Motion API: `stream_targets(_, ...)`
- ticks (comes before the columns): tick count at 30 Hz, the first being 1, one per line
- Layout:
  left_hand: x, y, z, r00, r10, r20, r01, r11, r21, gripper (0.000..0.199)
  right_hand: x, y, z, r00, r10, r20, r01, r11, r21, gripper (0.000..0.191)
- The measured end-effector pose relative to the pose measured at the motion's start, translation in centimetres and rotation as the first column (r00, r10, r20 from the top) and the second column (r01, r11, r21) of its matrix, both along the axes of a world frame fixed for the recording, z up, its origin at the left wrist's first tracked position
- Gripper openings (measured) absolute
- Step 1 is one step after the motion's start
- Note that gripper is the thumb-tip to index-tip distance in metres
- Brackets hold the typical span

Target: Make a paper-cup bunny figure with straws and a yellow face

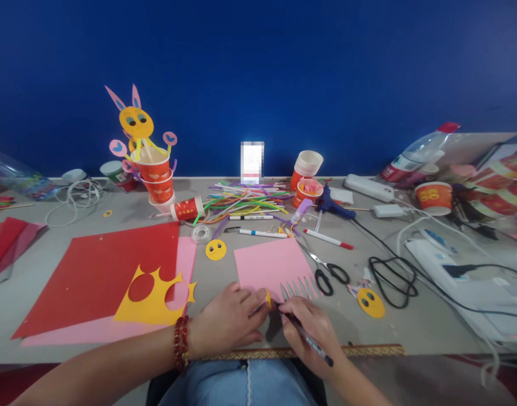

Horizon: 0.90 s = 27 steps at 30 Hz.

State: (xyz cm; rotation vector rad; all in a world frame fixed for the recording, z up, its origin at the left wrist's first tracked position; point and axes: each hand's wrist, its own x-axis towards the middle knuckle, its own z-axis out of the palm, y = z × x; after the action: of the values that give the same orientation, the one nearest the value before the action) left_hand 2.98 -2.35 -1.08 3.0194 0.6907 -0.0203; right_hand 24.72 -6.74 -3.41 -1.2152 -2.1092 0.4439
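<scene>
At the tabletop's [402, 330] front edge, both hands close together, just above the patterned trim strip [377, 351]. Right hand [311, 327]: grip pinching a dark-ended pen [320, 349], tip end pointing at a small yellow piece [268, 299]. That piece sits at the left hand's [227, 316] fingertips, between the two hands, mostly covered; can't tell if left grip pinches it or only presses it. Red beaded bracelet [181, 341] on left wrist.

Just beyond hands: pink sheet [269, 262], near edge cut into spikes. Scissors [319, 260] at its right side, black handles. Yellow face disc with ears [371, 304] farther right; plain yellow face disc [216, 250] left of pink sheet. Left: yellow sheet with round cutouts [150, 310], lying partly over red sheet [127, 248]. Back: heap of coloured stems [245, 200], blue glue gun [332, 206] right of it, stacked-cup figure [157, 175] left, upright, rabbit-eared.
</scene>
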Motion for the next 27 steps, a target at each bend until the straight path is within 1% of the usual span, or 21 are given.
stream_targets(7, 0.0, -0.1, 0.0, 1.000, -0.004, 0.002, 0.004, 1.000, 0.002, 0.057, -0.4, -0.6, 0.5, 1.000, -0.001, 0.029, 0.000, 1.000, 0.024, 0.016)
stream_targets(10, 0.0, 0.0, 0.1, 1.000, -0.004, -0.008, 0.004, 1.000, 0.008, 0.053, -0.6, -0.8, 0.7, 1.000, 0.000, 0.014, 0.000, 1.000, 0.013, 0.015)
stream_targets(13, -0.1, 0.0, 0.2, 1.000, -0.008, -0.016, 0.008, 1.000, 0.016, 0.051, -0.5, -1.0, 0.9, 1.000, -0.001, -0.028, 0.000, 1.000, -0.026, 0.013)
stream_targets(15, -0.1, 0.0, 0.3, 1.000, -0.014, -0.016, 0.015, 1.000, 0.021, 0.051, -0.1, -1.0, 1.0, 0.996, -0.038, -0.075, 0.036, 0.999, -0.040, 0.012)
stream_targets(17, -0.1, 0.0, 0.3, 1.000, -0.020, -0.013, 0.020, 1.000, 0.023, 0.053, 0.3, -0.9, 1.0, 0.985, -0.110, -0.130, 0.102, 0.993, -0.065, 0.012)
stream_targets(19, 0.0, 0.0, 0.3, 1.000, -0.015, -0.010, 0.015, 1.000, 0.024, 0.057, 0.6, -0.7, 1.0, 0.970, -0.166, -0.175, 0.143, 0.980, -0.135, 0.012)
stream_targets(21, 0.0, 0.1, 0.3, 1.000, -0.014, -0.011, 0.014, 1.000, 0.021, 0.057, 0.6, -0.5, 0.8, 0.964, -0.177, -0.197, 0.136, 0.969, -0.205, 0.014)
stream_targets(23, 0.1, 0.3, 0.4, 1.000, -0.024, -0.011, 0.024, 1.000, 0.005, 0.050, 0.3, -0.4, 0.5, 0.971, -0.156, -0.181, 0.116, 0.970, -0.213, 0.019)
stream_targets(27, 0.1, 1.3, 0.9, 0.998, -0.062, 0.006, 0.062, 0.997, -0.051, 0.031, -0.4, -0.4, -0.2, 0.984, -0.129, -0.121, 0.114, 0.986, -0.121, 0.027)
